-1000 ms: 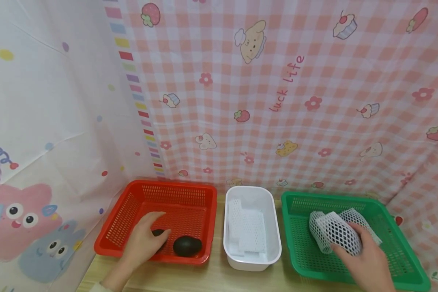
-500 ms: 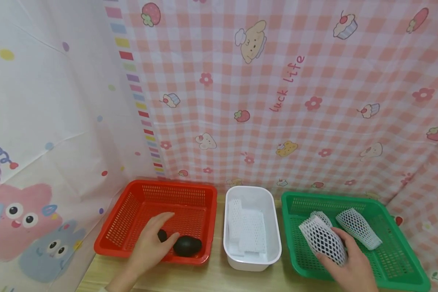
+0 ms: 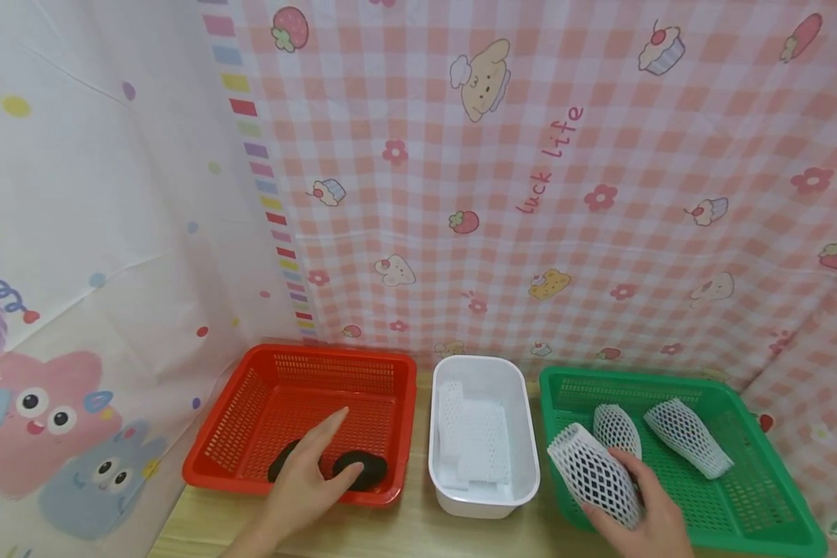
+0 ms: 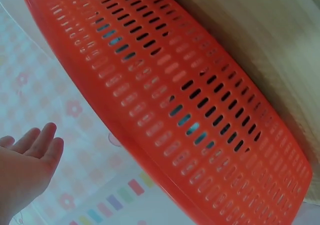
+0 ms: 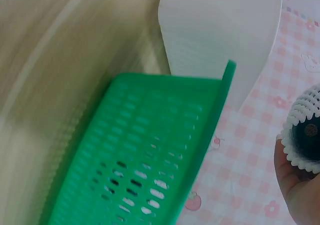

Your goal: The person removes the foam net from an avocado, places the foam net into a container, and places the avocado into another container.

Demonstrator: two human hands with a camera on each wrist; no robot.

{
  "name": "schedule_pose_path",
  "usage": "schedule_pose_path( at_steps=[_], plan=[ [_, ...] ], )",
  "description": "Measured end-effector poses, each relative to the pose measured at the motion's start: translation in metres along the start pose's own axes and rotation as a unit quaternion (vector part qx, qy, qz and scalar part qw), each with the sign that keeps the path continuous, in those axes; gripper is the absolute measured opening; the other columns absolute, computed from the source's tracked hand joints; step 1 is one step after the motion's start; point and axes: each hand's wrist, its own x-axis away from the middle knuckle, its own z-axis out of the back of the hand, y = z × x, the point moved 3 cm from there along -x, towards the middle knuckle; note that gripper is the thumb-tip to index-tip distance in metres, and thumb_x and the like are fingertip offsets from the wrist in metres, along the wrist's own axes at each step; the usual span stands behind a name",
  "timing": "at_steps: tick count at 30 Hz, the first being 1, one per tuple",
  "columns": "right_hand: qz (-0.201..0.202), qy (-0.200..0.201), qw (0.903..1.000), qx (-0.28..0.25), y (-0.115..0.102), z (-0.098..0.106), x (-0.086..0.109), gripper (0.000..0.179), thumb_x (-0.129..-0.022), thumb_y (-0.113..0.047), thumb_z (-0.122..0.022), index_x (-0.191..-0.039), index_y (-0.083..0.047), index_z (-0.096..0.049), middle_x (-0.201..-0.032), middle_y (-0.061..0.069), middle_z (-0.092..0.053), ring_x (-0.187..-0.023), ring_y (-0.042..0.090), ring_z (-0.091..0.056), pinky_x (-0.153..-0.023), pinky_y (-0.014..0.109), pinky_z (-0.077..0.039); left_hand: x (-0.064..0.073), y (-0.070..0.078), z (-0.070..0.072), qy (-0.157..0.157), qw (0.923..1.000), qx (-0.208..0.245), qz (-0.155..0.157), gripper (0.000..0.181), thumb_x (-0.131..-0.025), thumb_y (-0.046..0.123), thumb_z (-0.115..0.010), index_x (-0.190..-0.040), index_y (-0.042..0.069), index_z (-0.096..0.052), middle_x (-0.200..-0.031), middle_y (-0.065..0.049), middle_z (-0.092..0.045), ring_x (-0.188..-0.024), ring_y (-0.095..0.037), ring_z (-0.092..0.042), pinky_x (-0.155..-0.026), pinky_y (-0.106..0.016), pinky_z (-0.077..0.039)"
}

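Observation:
My right hand (image 3: 647, 511) grips an avocado wrapped in a white foam net (image 3: 595, 474) over the green basket's front left corner. The right wrist view shows the dark avocado (image 5: 309, 135) with its brown stem end at the net's opening. Two more netted fruits, one upright-leaning (image 3: 617, 432) and one lying at a slant (image 3: 689, 438), rest in the green basket (image 3: 774, 535). Over the red basket (image 3: 212, 484) my left hand (image 3: 305, 479) hovers with fingers spread, holding nothing. Two bare dark avocados, one right (image 3: 371, 470) and one left (image 3: 279, 463), lie beneath it, partly hidden.
Between the baskets stands a white tub (image 3: 484, 508) with flat white foam nets (image 3: 483, 442) inside. All three containers sit on a wooden table (image 3: 390, 535). A pink checked cloth (image 3: 418, 194) hangs right behind them.
My right hand has carried the netted avocado left and toward the front, away from the other netted ones. My left hand has drifted right across the red basket, uncovering the left avocado.

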Motion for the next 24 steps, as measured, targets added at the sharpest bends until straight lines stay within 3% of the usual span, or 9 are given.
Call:
schedule_pose_path(
  at_steps=[6,14,19,24],
  plan=[
    [0.023,-0.014,0.9996,-0.006,-0.001,-0.013,0.007,0.082,-0.076,-0.024,-0.095,-0.144,-0.003,-0.054,-0.122,0.017,-0.067,-0.088,0.004,-0.058,-0.068,0.028,-0.051,0.006,0.006,-0.007,-0.016,0.9996,0.014,-0.016,0.086,-0.084,0.02,-0.09,-0.159,0.014,-0.046,-0.16,-0.002,-0.047,-0.144,-0.028,-0.048,-0.109,-0.058,-0.044],
    [0.04,-0.034,0.9985,-0.012,-0.009,-0.029,0.016,0.081,-0.07,-0.025,-0.098,-0.139,-0.008,-0.06,-0.121,0.01,-0.069,-0.093,0.013,-0.064,-0.072,0.033,-0.053,0.011,0.014,-0.016,-0.03,0.9992,0.004,-0.027,0.088,-0.082,0.024,-0.091,-0.158,0.02,-0.048,-0.161,0.002,-0.046,-0.143,-0.028,-0.049,-0.109,-0.059,-0.044],
    [0.131,0.002,0.9911,-0.024,-0.013,-0.04,0.024,0.081,-0.063,-0.02,-0.101,-0.134,-0.01,-0.064,-0.121,0.0,-0.07,-0.098,0.006,-0.065,-0.075,0.031,-0.055,0.016,0.019,-0.023,-0.038,0.9985,-0.007,-0.038,0.085,-0.08,0.027,-0.093,-0.155,0.021,-0.053,-0.162,0.005,-0.045,-0.143,-0.028,-0.049,-0.108,-0.06,-0.046],
    [0.23,0.002,0.9716,-0.056,-0.008,-0.05,0.026,0.088,-0.057,-0.013,-0.103,-0.135,-0.012,-0.063,-0.124,-0.011,-0.066,-0.104,0.002,-0.063,-0.077,0.029,-0.055,0.02,0.024,-0.031,-0.061,0.9962,-0.023,-0.058,0.086,-0.079,0.029,-0.093,-0.154,0.021,-0.054,-0.163,0.007,-0.043,-0.141,-0.028,-0.05,-0.105,-0.059,-0.048]
  ],
)
